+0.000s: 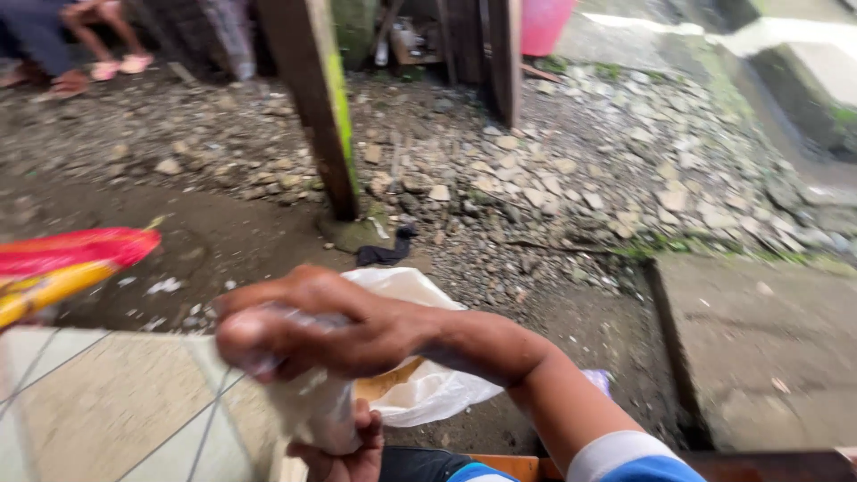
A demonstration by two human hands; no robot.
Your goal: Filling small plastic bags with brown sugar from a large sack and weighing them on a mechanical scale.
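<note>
- We hold a small clear plastic bag (308, 406) between both hands; it looks thin, soft and very light, and we judge it will crumple and slide under the fingers rather than keep any shape.
- Our right hand (312, 326) is closed as a grip around the bag's upper end, fingers curled over the film, which is bunched and partly hidden inside the fist.
- Our left hand (344, 455) is closed on the bag's lower end from underneath, directly below the right grip; only its fingertips and thumb show at the bottom edge of the view.
- The bag hangs stretched between the two grips, so its body lies just below the right one and just above the left.
- We judge the bunched neck the surest place to take hold, since smooth film is slippery when flat.
- Just behind the grips lies a larger white plastic bag (428, 384), open, with something tan inside.
- Left of the grips runs a tiled surface (107, 411); farther left, a red and yellow wrapper (62, 263), blurred.
- Beyond lie stony ground (553, 170) and a wooden post (317, 107).
</note>
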